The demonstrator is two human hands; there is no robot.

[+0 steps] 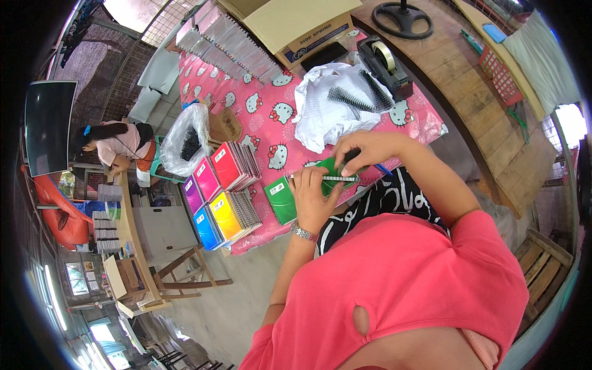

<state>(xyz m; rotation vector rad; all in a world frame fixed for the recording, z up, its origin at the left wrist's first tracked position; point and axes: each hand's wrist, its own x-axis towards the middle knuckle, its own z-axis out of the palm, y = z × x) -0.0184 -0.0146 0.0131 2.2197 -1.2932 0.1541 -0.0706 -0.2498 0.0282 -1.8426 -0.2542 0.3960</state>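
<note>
My left hand [314, 196], with a metal watch at its wrist, is closed around a green notebook [330, 165] held at the near edge of the table. The white page edge of this notebook faces up. My right hand [364, 151] bends over its far right side, fingers pinched beside a small dark piece [351, 155] too covered to make out. Just left of my left hand lies another green spiral notebook [280, 200]. Past my hands, black plastic binding coils [351, 98] rest on a crumpled white sheet [311, 114].
Stacked red [233, 165], yellow [231, 216] and blue notebooks [206, 228] stand left on the pink tablecloth [262, 132]. Behind are a plastic bag [185, 145], bound stacks [228, 46], a cardboard box [314, 40] and a tape dispenser [388, 68]. Another person [117, 145] sits far left.
</note>
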